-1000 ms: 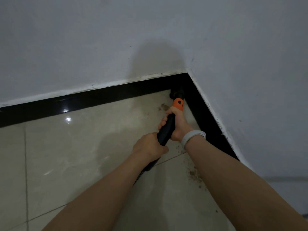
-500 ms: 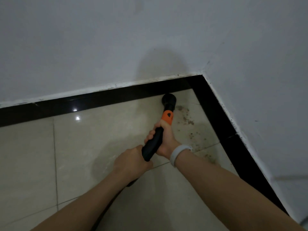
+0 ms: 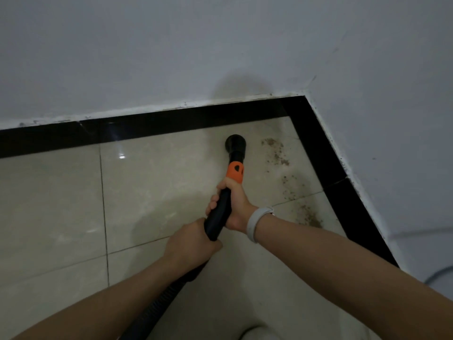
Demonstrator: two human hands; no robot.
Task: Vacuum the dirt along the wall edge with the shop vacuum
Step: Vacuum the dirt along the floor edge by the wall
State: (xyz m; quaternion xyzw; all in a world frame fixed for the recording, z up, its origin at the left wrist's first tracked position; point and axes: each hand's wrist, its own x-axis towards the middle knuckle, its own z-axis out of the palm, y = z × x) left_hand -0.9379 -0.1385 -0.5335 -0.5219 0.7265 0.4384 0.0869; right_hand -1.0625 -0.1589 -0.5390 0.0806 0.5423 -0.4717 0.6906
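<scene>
White walls point(image 3: 171, 57) fill the upper half of the frame and run down the right side, meeting in a corner at upper right. Below them a glossy black baseboard point(image 3: 171, 123) crosses from the left edge to that corner, then turns and runs down toward the lower right. The beige tiled floor point(image 3: 54, 204) takes up the rest, with dark grout lines crossing at lower left.

I hold the black vacuum wand point(image 3: 220, 212) with both hands near the centre of the frame. My right hand point(image 3: 235, 204), a pale wristband point(image 3: 255, 224) on its wrist, wraps round the wand just below the orange collar point(image 3: 234, 172). My left hand point(image 3: 191, 244) grips the wand lower down, where the ribbed hose point(image 3: 157, 307) leaves toward the bottom edge. Both holds are closed firmly round the tube.

The round black nozzle point(image 3: 235, 143) sits down at the floor, just beside the baseboard of the back wall and left of the corner. The dirt point(image 3: 277, 153) lies to its right: a scatter of brown specks trailing from near the corner down along the right-hand baseboard toward centre right, thickening into a smudge near my right forearm.

I judge I am mid-sweep, with the back wall's edge looking clean and the right-hand strip not yet done. The next move calls for swinging the nozzle rightward onto the specks, then drawing it back toward me along that baseboard, keeping its mouth low to the tile.
</scene>
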